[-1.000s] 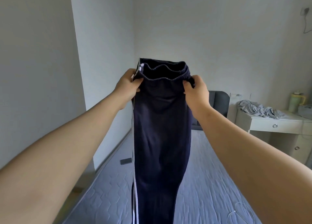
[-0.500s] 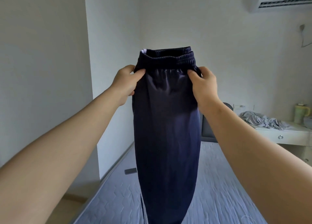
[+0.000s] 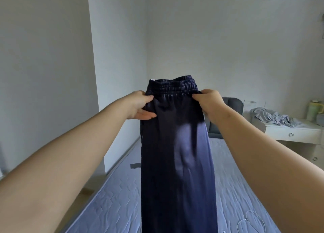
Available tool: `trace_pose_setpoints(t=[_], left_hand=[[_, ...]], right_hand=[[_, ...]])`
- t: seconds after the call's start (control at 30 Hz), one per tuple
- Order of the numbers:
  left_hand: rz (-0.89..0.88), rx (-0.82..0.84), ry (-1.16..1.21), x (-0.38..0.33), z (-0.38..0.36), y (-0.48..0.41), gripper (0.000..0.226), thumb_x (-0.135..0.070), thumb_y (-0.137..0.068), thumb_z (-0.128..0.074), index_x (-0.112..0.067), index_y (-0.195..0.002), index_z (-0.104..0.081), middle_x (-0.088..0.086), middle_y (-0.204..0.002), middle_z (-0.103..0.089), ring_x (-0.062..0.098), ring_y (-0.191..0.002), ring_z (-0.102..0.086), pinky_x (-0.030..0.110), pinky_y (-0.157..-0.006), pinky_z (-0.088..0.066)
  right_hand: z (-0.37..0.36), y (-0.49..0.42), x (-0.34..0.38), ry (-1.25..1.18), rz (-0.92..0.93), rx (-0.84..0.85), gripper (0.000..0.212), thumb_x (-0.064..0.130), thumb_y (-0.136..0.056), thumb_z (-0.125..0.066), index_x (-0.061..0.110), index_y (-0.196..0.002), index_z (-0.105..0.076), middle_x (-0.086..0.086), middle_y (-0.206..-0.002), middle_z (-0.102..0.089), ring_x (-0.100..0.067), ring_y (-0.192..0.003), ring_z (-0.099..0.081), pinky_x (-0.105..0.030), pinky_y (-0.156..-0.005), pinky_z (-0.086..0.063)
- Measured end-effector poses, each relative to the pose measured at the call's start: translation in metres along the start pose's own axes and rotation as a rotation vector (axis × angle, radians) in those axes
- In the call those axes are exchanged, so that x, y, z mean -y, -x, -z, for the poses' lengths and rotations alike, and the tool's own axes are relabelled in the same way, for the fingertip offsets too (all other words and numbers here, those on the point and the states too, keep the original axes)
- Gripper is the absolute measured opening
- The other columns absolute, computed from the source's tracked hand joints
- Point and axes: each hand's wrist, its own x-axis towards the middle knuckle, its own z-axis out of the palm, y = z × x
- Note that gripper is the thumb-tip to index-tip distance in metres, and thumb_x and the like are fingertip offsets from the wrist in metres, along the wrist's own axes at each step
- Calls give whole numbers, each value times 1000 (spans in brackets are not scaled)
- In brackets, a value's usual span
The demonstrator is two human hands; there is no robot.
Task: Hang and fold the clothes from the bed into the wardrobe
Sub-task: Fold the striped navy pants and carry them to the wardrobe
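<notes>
While letting the legs drop straight, holding the navy trousers [image 3: 177, 153] up at centre frame, above the bed [image 3: 114, 206], just under the elastic waistband. Pinching the left edge with the left grip [image 3: 140, 106], thumb in front; clamping the right edge with the right grip [image 3: 210, 103]. Probably squaring both legs for a fold. Further out, leaving a grey garment [image 3: 273, 116] crumpled on the counter [image 3: 298, 133], right of frame.

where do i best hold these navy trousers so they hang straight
Probably at the elastic waistband, one side edge per hand, coming in from the sides as the left hand and right hand do: gathered and thick there, and the navy trousers hang straight below.
</notes>
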Motion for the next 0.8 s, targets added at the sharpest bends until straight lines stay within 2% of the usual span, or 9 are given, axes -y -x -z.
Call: trace_pose_setpoints(t=[0.07, 0.1, 0.17, 0.27, 0.33, 0.43, 0.53, 0.63, 0.8], left_hand=[[41, 38, 10, 22, -7, -11, 33, -27, -99, -43, -14, -130, -39, 10, -135, -41, 31, -84, -66, 36, -64, -57], [33, 27, 1, 31, -9, -18, 36, -27, -99, -43, -15, -132, -37, 10, -138, -39, 32, -89, -64, 39, -72, -55], [-34, -22, -6, 42, -11, -28, 34, -28, -98, -44, -21, -130, -36, 6, -130, -45, 29, -92, -62, 38, -84, -51], [-208, -101, 44, 38, -5, -34, 9, -26, -96, -48, -27, -104, -44, 4, -111, -54, 22, -89, -61, 22, -73, -49], [-326, -158, 68, 28, 2, -34, 10, -25, -95, -50, -31, -89, -45, 5, -103, -57, 21, -88, -62, 15, -67, -46], [-472, -192, 110, 14, 13, -26, 16, -23, -95, -52, -32, -83, -45, 3, -98, -58, 21, -91, -64, 21, -80, -49], [-552, -192, 140, 9, 22, -13, 17, -21, -95, -51, -32, -83, -45, 1, -97, -60, 18, -90, -64, 17, -82, -49], [-559, -168, 141, 19, 25, 3, 15, -18, -96, -51, -31, -89, -46, -4, -95, -61, 10, -84, -64, 11, -77, -50], [-444, -95, 148, 65, 11, 27, 13, -15, -96, -50, -27, -91, -47, -5, -93, -63, 6, -77, -66, 14, -78, -51]], right_hand=[[-12, 1, -20, 0, -80, 40, 20, 16, -93, -50, 15, -73, -48, -4, -74, -51, -19, -42, -52, -19, -38, -42], [-17, 1, -27, -21, -100, 54, 16, 17, -94, -47, 16, -79, -51, -3, -80, -53, -20, -45, -58, -23, -41, -49], [-25, 0, -37, -56, -81, 50, 9, 18, -95, -44, 17, -90, -51, -3, -89, -55, -25, -68, -64, -32, -64, -55], [-30, -3, -34, -119, 20, -27, 13, 19, -94, -44, 21, -81, -49, -2, -85, -56, -23, -83, -61, -34, -70, -46], [-30, -1, -25, -169, 88, -65, 11, 21, -93, -45, 19, -83, -49, -1, -85, -55, -30, -97, -63, -36, -72, -46], [-27, 6, -10, -228, 181, -73, 9, 21, -93, -46, 19, -86, -50, -2, -90, -54, -35, -112, -55, -47, -89, -49], [-24, 14, -1, -278, 243, -59, 14, 20, -91, -48, 26, -78, -49, -1, -88, -53, -36, -106, -58, -44, -90, -48], [-21, 28, -8, -296, 260, -27, 12, 22, -87, -51, 28, -77, -52, -1, -85, -53, -20, -85, -55, -43, -90, -48], [-20, 62, -46, -218, 194, -7, 15, 21, -89, -52, 30, -77, -53, -2, -90, -58, -25, -91, -65, -42, -88, -48]])
